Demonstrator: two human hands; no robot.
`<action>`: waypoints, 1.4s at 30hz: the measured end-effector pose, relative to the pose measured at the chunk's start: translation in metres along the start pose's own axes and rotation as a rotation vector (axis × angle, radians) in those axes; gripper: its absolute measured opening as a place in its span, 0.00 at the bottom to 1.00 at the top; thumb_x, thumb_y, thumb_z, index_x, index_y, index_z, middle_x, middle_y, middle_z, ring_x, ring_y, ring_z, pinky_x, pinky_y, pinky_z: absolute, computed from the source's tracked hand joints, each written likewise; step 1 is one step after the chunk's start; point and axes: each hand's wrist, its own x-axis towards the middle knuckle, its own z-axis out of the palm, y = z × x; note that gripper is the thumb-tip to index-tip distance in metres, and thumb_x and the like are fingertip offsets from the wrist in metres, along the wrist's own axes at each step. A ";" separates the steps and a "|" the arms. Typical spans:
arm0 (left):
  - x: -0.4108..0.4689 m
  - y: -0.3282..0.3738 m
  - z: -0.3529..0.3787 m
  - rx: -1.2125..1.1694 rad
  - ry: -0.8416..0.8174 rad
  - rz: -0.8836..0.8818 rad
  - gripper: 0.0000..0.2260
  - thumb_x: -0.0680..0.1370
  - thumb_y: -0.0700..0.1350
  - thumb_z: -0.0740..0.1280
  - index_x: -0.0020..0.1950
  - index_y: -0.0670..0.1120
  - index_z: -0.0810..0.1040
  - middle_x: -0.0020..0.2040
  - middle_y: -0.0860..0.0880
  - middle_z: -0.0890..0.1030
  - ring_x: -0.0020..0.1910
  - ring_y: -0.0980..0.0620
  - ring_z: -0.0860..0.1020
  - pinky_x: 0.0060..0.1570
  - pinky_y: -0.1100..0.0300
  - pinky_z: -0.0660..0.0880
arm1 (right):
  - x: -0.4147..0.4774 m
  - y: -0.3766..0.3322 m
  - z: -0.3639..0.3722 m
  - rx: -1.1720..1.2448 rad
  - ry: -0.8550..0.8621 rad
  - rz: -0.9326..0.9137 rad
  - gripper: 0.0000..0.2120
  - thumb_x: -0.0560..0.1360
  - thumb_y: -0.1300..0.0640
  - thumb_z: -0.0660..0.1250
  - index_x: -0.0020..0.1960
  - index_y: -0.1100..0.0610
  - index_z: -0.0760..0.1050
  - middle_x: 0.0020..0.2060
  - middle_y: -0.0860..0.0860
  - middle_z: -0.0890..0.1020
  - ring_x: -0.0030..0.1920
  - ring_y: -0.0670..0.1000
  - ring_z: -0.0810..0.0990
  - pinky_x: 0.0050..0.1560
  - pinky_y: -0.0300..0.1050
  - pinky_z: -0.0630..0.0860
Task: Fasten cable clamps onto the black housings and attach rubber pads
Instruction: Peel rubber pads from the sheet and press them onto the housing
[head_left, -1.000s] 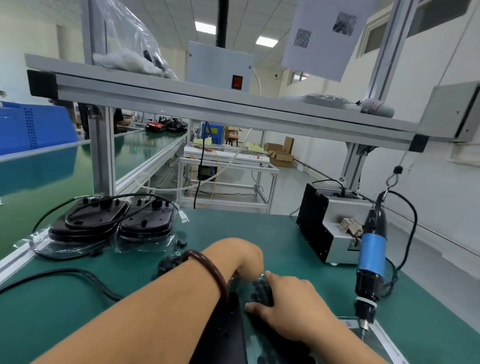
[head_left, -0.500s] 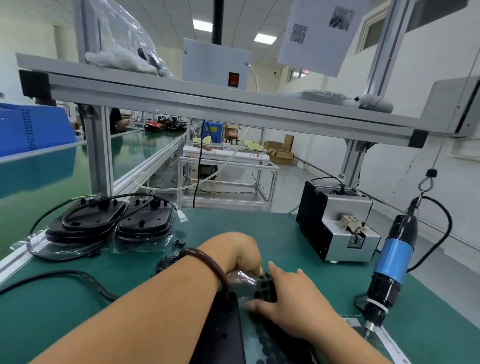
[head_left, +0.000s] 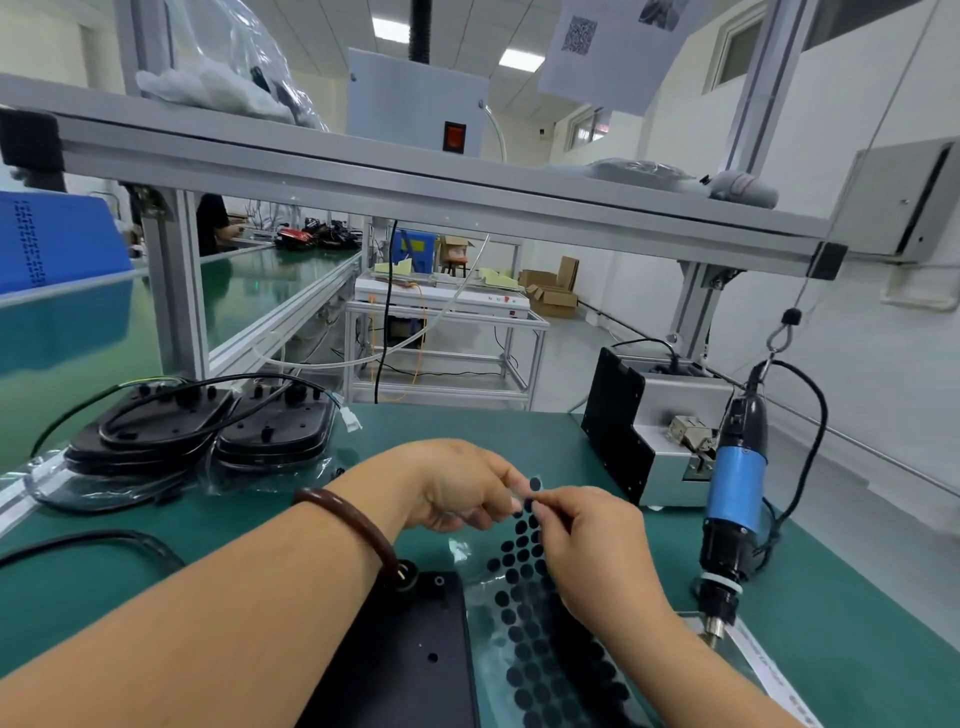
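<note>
Pinch grips from left hand (head_left: 457, 488) and right hand (head_left: 587, 540) on raised top end of clear sheet of round black rubber pads (head_left: 524, 623), beside flat black plastic housing (head_left: 415, 654); far left, two cabled black housings (head_left: 275, 441) inside clear plastic bags (head_left: 104, 488).

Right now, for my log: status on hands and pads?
Left hand, right hand pinch clear sheet of round black rubber pads. Flat black housing alongside. Nothing blocking.

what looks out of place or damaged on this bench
Nothing looks spilled or damaged. The pad sheet curls up at its far end only because the left hand and right hand pinch it there. The electric screwdriver hangs tilted, tip down by the bench, and a black cable trails loose at the left.
</note>
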 end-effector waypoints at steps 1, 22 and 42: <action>0.000 0.000 0.000 0.032 0.022 0.024 0.05 0.78 0.44 0.65 0.48 0.55 0.78 0.36 0.53 0.75 0.31 0.59 0.71 0.33 0.66 0.64 | 0.000 0.000 0.000 -0.004 0.019 -0.003 0.08 0.77 0.59 0.67 0.52 0.54 0.84 0.43 0.49 0.83 0.42 0.44 0.76 0.43 0.23 0.67; -0.007 0.015 0.015 0.733 0.340 0.297 0.09 0.77 0.46 0.63 0.48 0.48 0.83 0.46 0.51 0.83 0.48 0.50 0.78 0.51 0.53 0.77 | 0.002 0.000 0.007 -0.108 -0.037 -0.089 0.10 0.79 0.58 0.62 0.44 0.62 0.79 0.39 0.55 0.79 0.41 0.56 0.77 0.44 0.51 0.73; -0.019 0.007 0.025 0.585 0.722 0.384 0.17 0.77 0.43 0.64 0.65 0.54 0.70 0.62 0.54 0.74 0.62 0.51 0.71 0.61 0.54 0.71 | 0.006 0.009 0.004 0.549 0.071 0.322 0.09 0.77 0.61 0.66 0.40 0.56 0.80 0.31 0.49 0.84 0.33 0.46 0.84 0.40 0.41 0.82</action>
